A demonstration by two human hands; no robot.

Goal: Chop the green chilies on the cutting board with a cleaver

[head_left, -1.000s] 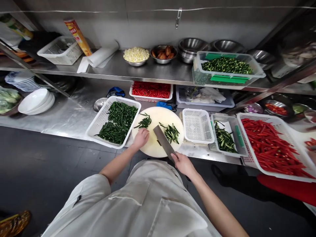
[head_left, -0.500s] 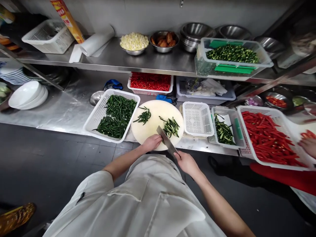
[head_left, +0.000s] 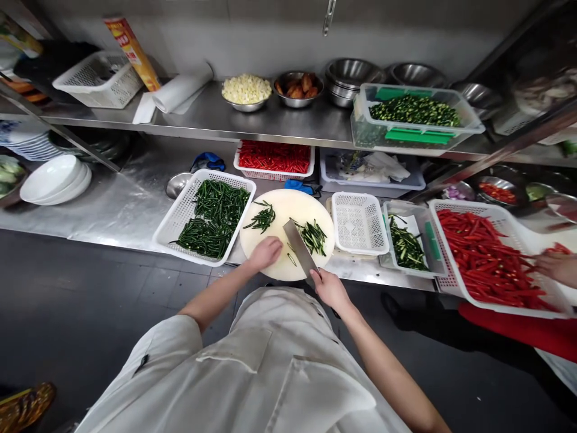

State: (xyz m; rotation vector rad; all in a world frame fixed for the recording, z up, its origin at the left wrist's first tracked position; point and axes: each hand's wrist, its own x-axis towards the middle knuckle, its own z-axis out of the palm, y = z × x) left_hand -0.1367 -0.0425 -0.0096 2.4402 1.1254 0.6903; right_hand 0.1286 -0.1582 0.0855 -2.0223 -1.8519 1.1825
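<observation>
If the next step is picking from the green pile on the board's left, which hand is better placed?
Probably the left hand: it is close to the left pile, while the right hand, farther off, grips the cleaver.

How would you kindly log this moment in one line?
left hand: at cutting board | right hand: gripping cleaver | green peppers: on cutting board, either side of cleaver

White bowls (head_left: 54, 181) nested at left; white roll (head_left: 183, 90), steel bowls (head_left: 354, 77) on upper shelf (head_left: 207, 124).
</observation>
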